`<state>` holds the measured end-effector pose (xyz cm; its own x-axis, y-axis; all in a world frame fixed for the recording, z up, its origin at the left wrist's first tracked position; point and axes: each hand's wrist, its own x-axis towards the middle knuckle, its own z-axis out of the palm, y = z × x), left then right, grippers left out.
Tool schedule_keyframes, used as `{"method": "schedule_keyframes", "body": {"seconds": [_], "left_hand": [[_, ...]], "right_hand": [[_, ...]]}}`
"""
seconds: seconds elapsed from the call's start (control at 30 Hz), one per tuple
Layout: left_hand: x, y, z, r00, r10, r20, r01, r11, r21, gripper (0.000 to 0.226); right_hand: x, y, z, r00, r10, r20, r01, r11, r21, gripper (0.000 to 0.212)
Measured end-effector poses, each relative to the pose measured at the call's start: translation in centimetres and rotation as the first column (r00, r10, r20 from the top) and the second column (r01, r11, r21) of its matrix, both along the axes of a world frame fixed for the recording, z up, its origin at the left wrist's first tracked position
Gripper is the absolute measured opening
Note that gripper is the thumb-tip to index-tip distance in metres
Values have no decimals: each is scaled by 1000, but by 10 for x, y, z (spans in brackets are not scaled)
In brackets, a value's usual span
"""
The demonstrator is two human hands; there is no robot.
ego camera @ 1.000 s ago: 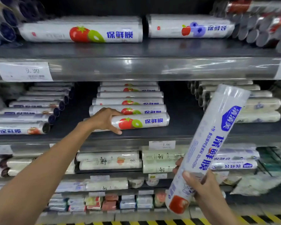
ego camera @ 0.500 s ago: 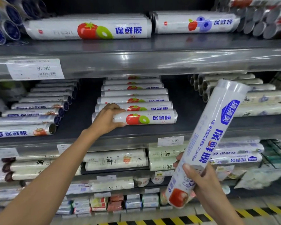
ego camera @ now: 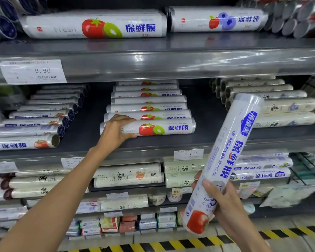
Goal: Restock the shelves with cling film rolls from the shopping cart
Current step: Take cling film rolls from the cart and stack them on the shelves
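Nearest, the right hand (ego camera: 225, 202) grips the lower part of a long white plastic-wrapped cling film roll with blue characters and a red tomato printed at its bottom end (ego camera: 225, 157). This roll is held in the air in front of the shelving, tilted so that its top leans up and to the right. Below it, a yellow-and-black striped line (ego camera: 153, 246) runs along the floor at the foot of the shelves. The bare left arm reaches forward, and the left hand (ego camera: 116, 130) grips the left end of a white cling film roll printed with a tomato and a green kiwi slice (ego camera: 164, 128), fingers curled over its top and thumb at its front. That roll lies crosswise at the front of the dark grey middle shelf (ego camera: 84, 124), touching the next of a row of matching tomato-printed rolls (ego camera: 147, 108) that runs back behind it. A white price label reading 7.00 (ego camera: 189, 154) sits on the shelf edge just below. To the left lies a slanted group of rolls with dark blue end caps (ego camera: 35, 122); to the right, cream-coloured rolls (ego camera: 289, 106) lie stacked. On the shelf above lies a thick white tomato-and-kiwi roll (ego camera: 93, 26), with a white label reading 9.90 (ego camera: 33, 71) below it.
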<state>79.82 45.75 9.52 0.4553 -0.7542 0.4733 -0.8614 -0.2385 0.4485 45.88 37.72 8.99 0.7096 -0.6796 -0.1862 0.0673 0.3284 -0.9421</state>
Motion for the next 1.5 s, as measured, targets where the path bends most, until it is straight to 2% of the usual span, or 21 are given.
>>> {"method": "schedule_keyframes", "body": {"seconds": [0.13,0.27,0.33,0.43,0.53,0.63,0.73,0.83,0.93,1.1,1.2,1.27,1.33,1.4,1.47,1.5], "left_hand": [[-3,1,1,1000,0,9,0,1000,-27,56],[-5,1,1,999,38,30,-38,999,-8,57],[-7,2,0,998,37,45,-37,999,11,57],[-10,4,1,995,37,92,-40,999,28,62],[-19,20,-1,974,167,153,-152,983,-103,55],[-29,51,-17,916,394,69,-366,894,-257,42],[-20,75,-40,840,539,63,-515,829,-217,46],[-2,83,-52,781,603,162,-576,796,-187,43],[8,84,-61,725,626,287,-584,780,-226,38],[22,84,-75,636,652,414,-534,758,-374,40],[25,82,-78,609,662,438,-499,748,-437,36],[25,82,-78,595,669,444,-490,741,-460,36],[26,81,-78,581,674,457,-490,738,-465,36],[27,81,-79,570,677,465,-492,735,-467,37],[28,81,-80,569,679,464,-497,734,-464,39],[29,81,-80,569,678,466,-497,735,-461,40]], "right_hand": [[-3,-1,4,999,-34,11,33,998,46,54],[-4,-1,9,999,-32,-15,33,999,21,87],[-4,-2,8,998,-41,-40,42,999,19,85],[-4,-4,6,994,-65,-83,65,998,3,100],[-5,-8,11,988,-55,-143,48,998,-48,92],[-4,-22,21,978,-19,-209,-5,994,-113,59],[8,-44,33,949,32,-313,-111,965,-236,45],[29,-66,44,931,99,-352,-219,922,-319,53],[55,-81,55,910,190,-367,-324,880,-347,65],[96,-103,77,894,271,-357,-401,839,-368,59],[121,-116,92,875,234,-424,-445,734,-513,55],[139,-126,104,866,184,-466,-466,636,-615,45],[161,-139,111,861,111,-497,-479,507,-717,42],[189,-157,113,834,23,-551,-525,339,-781,46],[222,-177,109,802,-41,-596,-583,165,-796,52],[239,-189,105,789,-58,-612,-605,109,-789,61]]}}
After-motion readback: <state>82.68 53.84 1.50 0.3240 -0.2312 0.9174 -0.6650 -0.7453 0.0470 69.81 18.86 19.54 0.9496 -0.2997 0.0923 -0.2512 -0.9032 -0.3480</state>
